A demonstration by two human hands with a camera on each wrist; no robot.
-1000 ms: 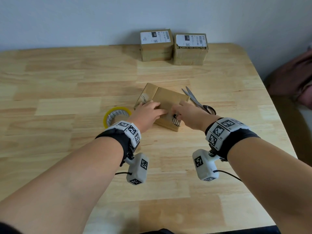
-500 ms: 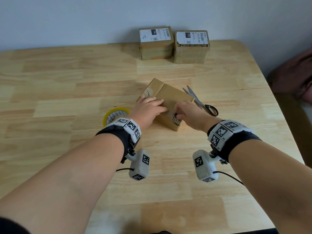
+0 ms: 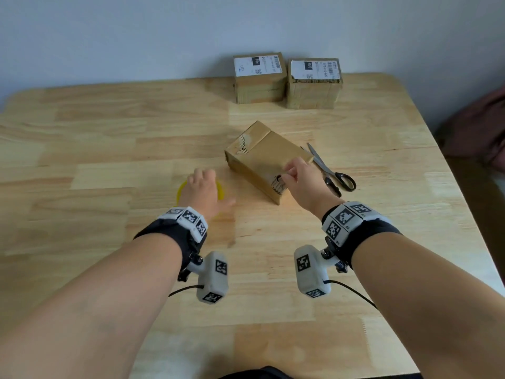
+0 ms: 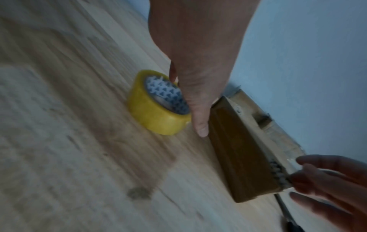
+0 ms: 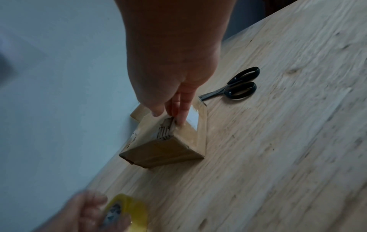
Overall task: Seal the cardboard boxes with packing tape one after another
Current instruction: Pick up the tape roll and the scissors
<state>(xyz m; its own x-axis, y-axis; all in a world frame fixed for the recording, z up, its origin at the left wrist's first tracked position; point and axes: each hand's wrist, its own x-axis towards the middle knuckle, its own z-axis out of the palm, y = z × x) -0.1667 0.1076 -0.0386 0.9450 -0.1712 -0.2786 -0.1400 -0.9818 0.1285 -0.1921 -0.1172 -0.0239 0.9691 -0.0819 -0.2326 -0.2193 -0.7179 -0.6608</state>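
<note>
A plain cardboard box lies slantwise mid-table, with torn tape patches at both ends of its top. My right hand holds its near end, thumb and curled fingers pinching the top edge there. A yellow tape roll lies flat just left of the box. My left hand hovers over it and hides most of it. In the left wrist view its thumb points down between the roll and the box, and one finger touches the roll's rim. That hand looks blurred.
Black-handled scissors lie right of the box, close to my right hand. Two labelled cardboard boxes stand side by side at the back edge against the wall. The wooden table ends near a dark red cloth on the right.
My left hand has let go of the box top and moved left and nearer, onto the tape roll. My right hand stays at the box's near end.
</note>
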